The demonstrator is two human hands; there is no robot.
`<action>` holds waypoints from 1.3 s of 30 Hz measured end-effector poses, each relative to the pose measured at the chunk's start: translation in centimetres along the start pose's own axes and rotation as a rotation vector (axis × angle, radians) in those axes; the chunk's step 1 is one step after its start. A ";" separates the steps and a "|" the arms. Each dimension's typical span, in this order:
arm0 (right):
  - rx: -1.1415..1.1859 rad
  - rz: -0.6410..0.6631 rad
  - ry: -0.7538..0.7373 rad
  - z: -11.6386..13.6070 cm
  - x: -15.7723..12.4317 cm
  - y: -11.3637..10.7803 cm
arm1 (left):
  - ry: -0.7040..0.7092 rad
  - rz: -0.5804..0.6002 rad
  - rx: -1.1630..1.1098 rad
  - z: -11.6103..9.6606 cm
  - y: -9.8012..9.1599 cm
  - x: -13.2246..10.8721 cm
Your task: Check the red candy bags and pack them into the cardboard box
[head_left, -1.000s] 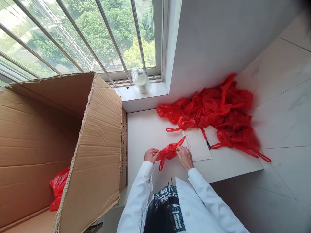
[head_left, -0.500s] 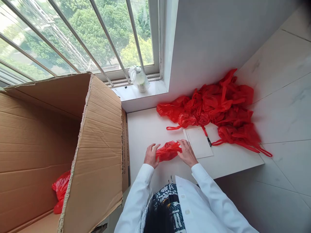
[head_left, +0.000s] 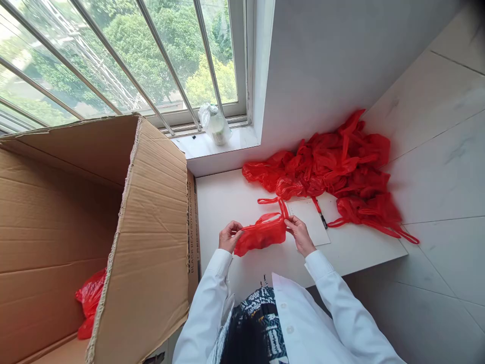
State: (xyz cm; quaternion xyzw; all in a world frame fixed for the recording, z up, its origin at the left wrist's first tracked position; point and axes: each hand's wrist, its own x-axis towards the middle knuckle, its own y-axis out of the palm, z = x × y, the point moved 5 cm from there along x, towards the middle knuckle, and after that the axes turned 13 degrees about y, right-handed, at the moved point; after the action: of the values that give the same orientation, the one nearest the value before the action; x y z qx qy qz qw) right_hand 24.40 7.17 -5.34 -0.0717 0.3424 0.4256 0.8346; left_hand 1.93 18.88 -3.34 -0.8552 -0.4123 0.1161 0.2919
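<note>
A small red plastic bag (head_left: 262, 235) is stretched between both my hands just above the white table (head_left: 356, 253). My left hand (head_left: 230, 236) pinches one end of it, fingers closed. My right hand (head_left: 300, 233) pinches the other end by its handle loop, fingers closed too. Both arms wear white sleeves. A heap of red plastic bags (head_left: 333, 174) lies at the back right of the table, beyond my right hand. A white notebook (head_left: 307, 220) lies flat under and behind my right hand.
A big open cardboard box (head_left: 94, 237) stands at the left, with a red bag (head_left: 88, 303) inside at the bottom. A pen (head_left: 321, 216) lies by the notebook. A wrapped jar (head_left: 214, 124) stands on the window sill. Grey floor tiles lie to the right.
The bag was pressed down flat on the table half a second ago. Now both hands have lifted it and pulled it taut by its ends, handle loops showing.
</note>
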 end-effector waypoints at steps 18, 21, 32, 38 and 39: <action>-0.155 0.075 -0.097 2.4 -2.1 1.2 | 0.232 0.085 0.286 -5.2 -1.5 -0.6; -0.202 0.075 -0.190 4.4 -2.5 -1.5 | 0.158 0.260 0.279 -4.5 -3.9 -1.8; -1.124 0.229 -0.374 6.8 -6.8 -1.0 | -0.040 0.009 0.638 -8.5 -3.9 -2.8; -1.278 -0.093 -0.568 7.5 -6.9 -1.0 | -0.020 -0.085 0.503 -9.4 -2.8 -4.0; -1.294 -0.112 -0.604 7.9 -7.2 -1.1 | -0.024 -0.052 0.476 -9.4 -2.9 -4.3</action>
State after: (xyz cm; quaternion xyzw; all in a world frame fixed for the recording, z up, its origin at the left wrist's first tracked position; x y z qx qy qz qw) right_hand 26.42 4.97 4.97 -0.4489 -0.2287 0.5010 0.7037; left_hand 1.47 13.20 5.72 -0.7499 -0.3987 0.2124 0.4833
